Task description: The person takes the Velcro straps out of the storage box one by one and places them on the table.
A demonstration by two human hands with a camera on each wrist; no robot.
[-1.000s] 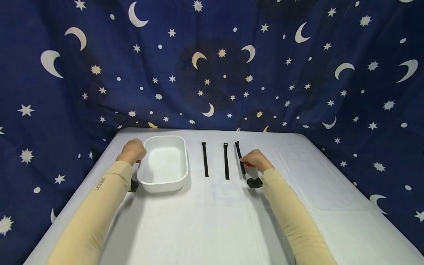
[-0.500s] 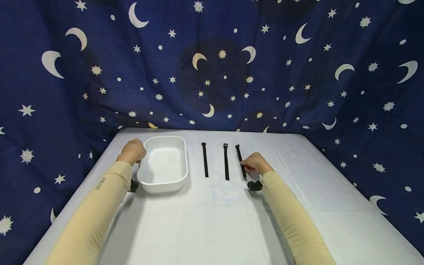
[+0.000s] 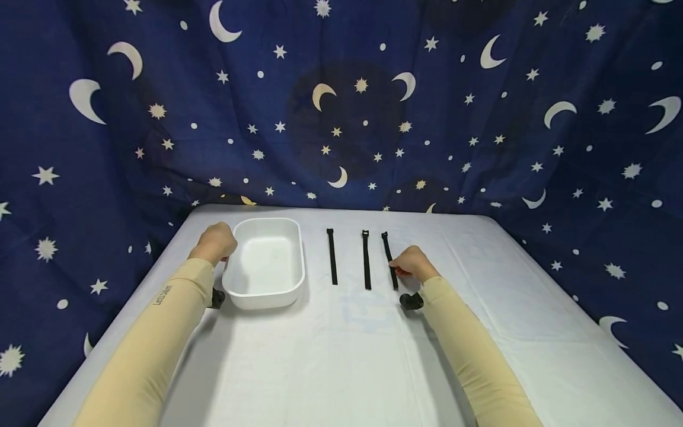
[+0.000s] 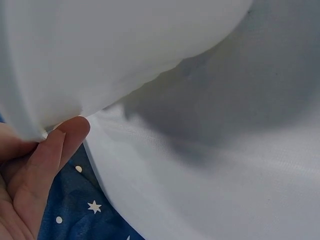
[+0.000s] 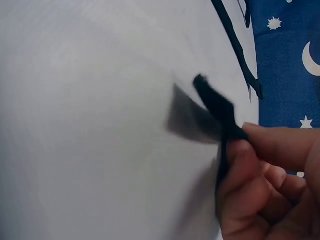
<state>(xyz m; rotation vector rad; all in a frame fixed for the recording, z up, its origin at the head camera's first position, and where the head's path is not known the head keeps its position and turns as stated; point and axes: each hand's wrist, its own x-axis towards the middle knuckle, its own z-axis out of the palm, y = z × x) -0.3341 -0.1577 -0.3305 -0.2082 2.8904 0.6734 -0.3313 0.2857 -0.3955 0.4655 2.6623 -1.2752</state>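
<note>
My left hand (image 3: 213, 243) grips the left rim of a white rectangular tub (image 3: 267, 301) with rounded corners. In the left wrist view, the fingers (image 4: 47, 155) curl under the rim of the tub (image 4: 110, 45). Farther right, thumb and fingers of my right hand (image 3: 415, 263) pinch a black cable strap (image 3: 388, 248) with a small buckle head at its far end. Seen from the right wrist, the near end of that strap (image 5: 215, 100) sticks up bent past the fingertips, casting a shadow on the cloth.
Two more black straps, one in the middle (image 3: 366, 261) and one closer to the tub (image 3: 332, 258), lie lengthwise on the white tablecloth (image 3: 320, 367). A dark blue curtain (image 3: 341, 107) with moons and stars stands behind and along the sides of the table.
The right hand and its strap have shifted slightly toward me, the strap's far end coming a little nearer. The left hand and tub hold still.
</note>
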